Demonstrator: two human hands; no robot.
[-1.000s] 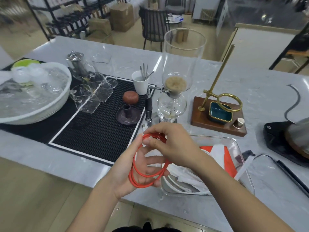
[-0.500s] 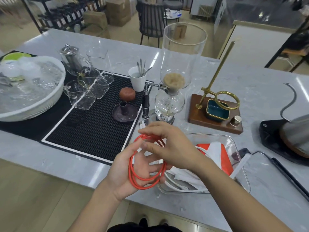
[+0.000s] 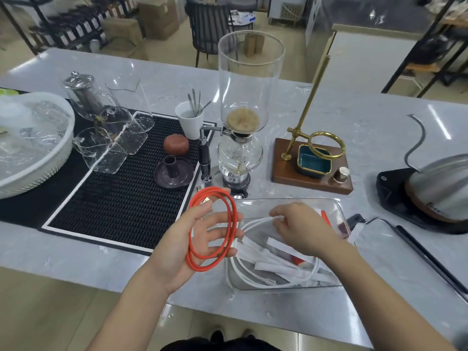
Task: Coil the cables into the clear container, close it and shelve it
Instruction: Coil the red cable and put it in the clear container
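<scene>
Two hands over grey marble desk (image 3: 329, 117) | left hand (image 3: 187, 239) loosely cradles coiled orange cable (image 3: 229, 224) beside clear plastic container (image 3: 339, 211) | right hand (image 3: 301, 226) pinches white cable (image 3: 253, 222) inside | risk: loose orange loops could spring apart.

container (image 3: 339, 211) right of mat (image 3: 121, 198), siphon (image 3: 243, 138) behind

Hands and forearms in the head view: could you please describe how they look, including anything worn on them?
Both the left hand and the right hand are bare: no gloves, and no rings, watch or bracelet visible. The forearms are uncovered right to the bottom edge of the picture, with no sleeve, strap, cable or marking on them. Each shows a thumb and slim fingers with short nails.
</scene>
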